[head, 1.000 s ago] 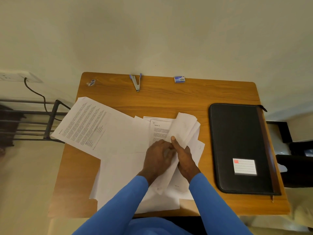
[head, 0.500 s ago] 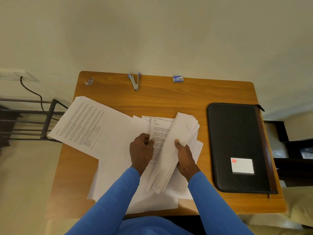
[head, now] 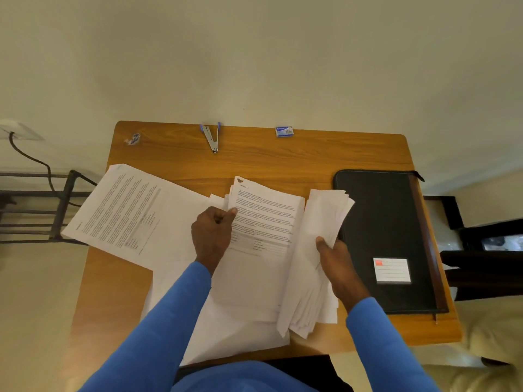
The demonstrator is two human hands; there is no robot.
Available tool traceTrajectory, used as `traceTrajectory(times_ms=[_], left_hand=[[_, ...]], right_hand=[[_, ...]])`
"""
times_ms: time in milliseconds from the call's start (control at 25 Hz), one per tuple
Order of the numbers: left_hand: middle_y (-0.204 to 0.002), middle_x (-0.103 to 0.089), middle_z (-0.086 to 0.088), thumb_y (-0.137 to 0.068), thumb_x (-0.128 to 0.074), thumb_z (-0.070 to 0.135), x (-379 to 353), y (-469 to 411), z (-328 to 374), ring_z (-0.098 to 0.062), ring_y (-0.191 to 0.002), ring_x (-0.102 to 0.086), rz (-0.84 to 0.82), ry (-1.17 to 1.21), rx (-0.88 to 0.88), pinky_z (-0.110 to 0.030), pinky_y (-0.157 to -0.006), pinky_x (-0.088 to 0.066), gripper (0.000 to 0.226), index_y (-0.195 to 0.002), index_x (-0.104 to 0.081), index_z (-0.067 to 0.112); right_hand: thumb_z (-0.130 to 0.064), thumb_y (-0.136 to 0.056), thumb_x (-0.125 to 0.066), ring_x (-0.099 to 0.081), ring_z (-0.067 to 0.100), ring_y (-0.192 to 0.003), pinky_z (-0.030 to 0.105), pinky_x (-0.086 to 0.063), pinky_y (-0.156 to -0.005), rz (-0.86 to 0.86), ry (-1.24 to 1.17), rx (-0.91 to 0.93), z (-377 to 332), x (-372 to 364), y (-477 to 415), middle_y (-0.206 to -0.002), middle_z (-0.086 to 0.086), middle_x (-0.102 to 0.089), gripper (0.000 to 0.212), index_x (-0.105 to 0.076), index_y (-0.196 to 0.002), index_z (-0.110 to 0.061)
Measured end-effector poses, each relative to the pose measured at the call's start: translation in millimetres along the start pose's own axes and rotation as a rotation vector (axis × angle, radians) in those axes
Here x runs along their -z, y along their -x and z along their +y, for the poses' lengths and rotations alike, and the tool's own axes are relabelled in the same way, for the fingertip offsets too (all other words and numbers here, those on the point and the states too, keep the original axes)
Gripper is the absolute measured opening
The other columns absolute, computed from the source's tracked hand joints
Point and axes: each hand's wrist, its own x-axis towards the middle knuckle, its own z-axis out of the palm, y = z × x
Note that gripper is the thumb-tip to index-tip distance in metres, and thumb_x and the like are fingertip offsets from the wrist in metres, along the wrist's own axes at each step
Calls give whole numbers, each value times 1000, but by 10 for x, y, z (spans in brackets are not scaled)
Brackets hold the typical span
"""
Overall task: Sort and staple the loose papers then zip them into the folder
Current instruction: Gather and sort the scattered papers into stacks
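Wooden worktop (head: pixel 283 161) shows sorting unfinished, I judge: left hand (head: pixel 212 236) pinches a printed sheet (head: pixel 266 219) in its fingers, right hand (head: pixel 339 267) grips a sheaf (head: pixel 321 219), more papers (head: pixel 127 210) lie left, while far stapler (head: pixel 212 138) and closed folder (head: pixel 376 222) at right wait unused.

Left hand (head: pixel 212 236) pinches printed sheet (head: pixel 264 222); right hand (head: pixel 336 258) grips paper stack (head: pixel 317 250).
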Motion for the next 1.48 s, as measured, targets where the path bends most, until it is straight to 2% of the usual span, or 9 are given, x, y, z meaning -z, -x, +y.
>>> traceTrajectory(times_ms=[280, 440, 640, 840, 960, 1080, 1160, 1280, 1480], left_hand=[[-89, -69, 6, -98, -64, 40, 67, 52, -4, -19, -78, -69, -20, -64, -80, -18, -57, -45, 19, -99, -60, 22], [-118, -65, 1, -95, -66, 42, 8, 97, -61, -20, -107, -60, 36, -165, -315, -33, -85, -53, 18, -95, -63, 24], [-145, -58, -1, -98, -57, 46, -214, 414, -69, -24, -134, -48, -258, -126, -438, -41, -111, -42, 34, -106, -78, 20], [-140, -55, -4, -91, -73, 9, -205, 410, -180, -21, -130, -50, -89, -71, -406, -35, -105, -49, 23, -111, -71, 19], [-135, -54, 3, -92, -72, 9, -76, 353, -85, -11, -123, -52, 17, 104, -111, -24, -97, -46, 29, -117, -68, 24], [-105, -70, 7, -92, -75, 20, 47, 233, 16, -19, -96, -70, -128, 163, 93, -30, -80, -59, 32, -118, -61, 29], [-91, -67, 11, -91, -76, 24, 155, 206, 83, -19, -88, -72, -145, 95, 62, -34, -73, -60, 30, -114, -58, 34], [-88, -67, 10, -94, -69, 22, 461, 212, 243, -17, -83, -69, 82, 72, -31, -39, -77, -59, 29, -116, -58, 37], [-115, -62, 7, -99, -62, 18, 1145, 176, 528, -10, -95, -66, 312, 216, -312, -29, -76, -56, 51, -144, -42, 33]], right_hand=[[-34, -108, -48, -57, 25, -112, 38, -48, -94, -52, -6, -55, 144, -189, -54, -128, 4, -60, 46, -46, -147, -9], [-37, -108, -48, -55, 33, -127, 44, -47, -102, -46, 10, -71, 166, -225, -82, -140, 9, -56, 50, -42, -150, -10], [-37, -107, -48, -54, 34, -127, 45, -47, -102, -53, 20, -89, 207, -236, -92, -134, 8, -56, 50, -41, -148, -10], [-37, -108, -47, -55, 33, -128, 45, -47, -104, -25, 37, -79, 267, -287, -127, -140, 11, -57, 50, -44, -149, -9], [-37, -108, -46, -55, 33, -128, 45, -48, -103, -33, 43, -80, 266, -320, -117, -138, 10, -57, 50, -42, -150, -10], [-37, -108, -45, -55, 33, -127, 45, -48, -102, -49, 65, -68, 264, -338, -130, -132, 5, -56, 49, -41, -150, -11], [-37, -109, -45, -55, 33, -129, 47, -48, -105, -46, 96, -45, 267, -337, -160, -140, 10, -57, 49, -42, -151, -11], [-37, -109, -44, -54, 34, -131, 49, -48, -108, -29, 119, -37, 259, -349, -186, -144, 12, -56, 51, -40, -152, -11], [-39, -108, -43, -52, 35, -133, 50, -45, -113, -22, 127, -57, 282, -433, -204, -148, 13, -54, 54, -40, -154, -11]])
